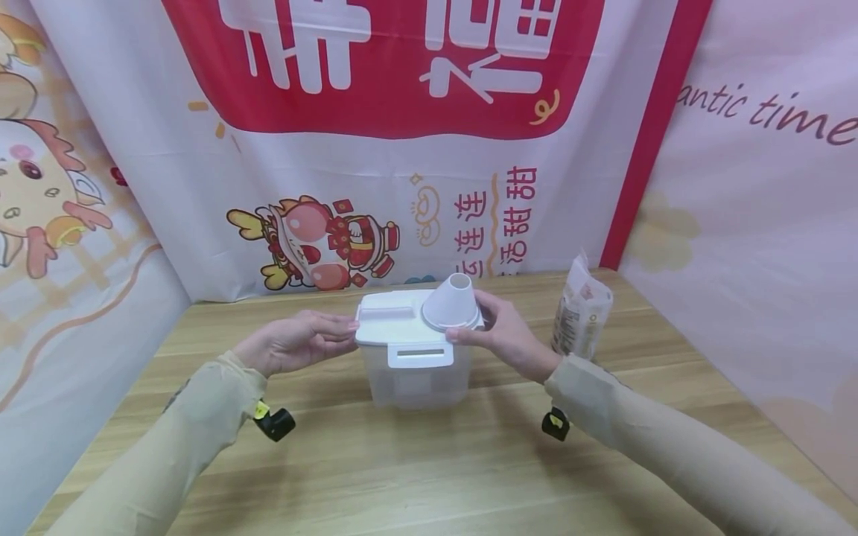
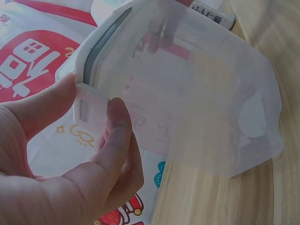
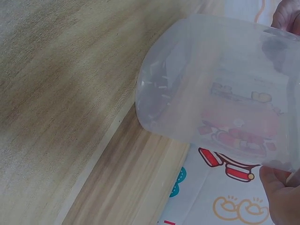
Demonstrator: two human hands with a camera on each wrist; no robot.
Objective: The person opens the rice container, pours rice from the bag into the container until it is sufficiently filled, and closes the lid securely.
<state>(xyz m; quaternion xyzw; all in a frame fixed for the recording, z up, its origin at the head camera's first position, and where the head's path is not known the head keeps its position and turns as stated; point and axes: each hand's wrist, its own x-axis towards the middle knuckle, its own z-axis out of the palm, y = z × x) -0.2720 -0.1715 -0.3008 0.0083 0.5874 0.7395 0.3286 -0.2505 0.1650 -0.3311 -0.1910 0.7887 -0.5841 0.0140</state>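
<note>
A translucent plastic storage container (image 1: 418,383) with a white lid (image 1: 389,316) is upright between both hands in the head view. A white cone-shaped spout cap (image 1: 452,301) sits on the right part of the lid, and a slotted white latch (image 1: 420,356) hangs on its front. My left hand (image 1: 295,342) is at the left end; in the left wrist view its thumb and fingers pinch a white side latch (image 2: 89,105). My right hand (image 1: 512,339) grips the right end beside the spout cap, thumb in front and fingers behind. The right wrist view shows the container's see-through body (image 3: 183,93).
A clear-and-white printed packet (image 1: 583,313) stands on the wooden table (image 1: 415,469), right of the container and behind the right forearm. Printed cloth walls (image 1: 322,164) border the table at the back and both sides.
</note>
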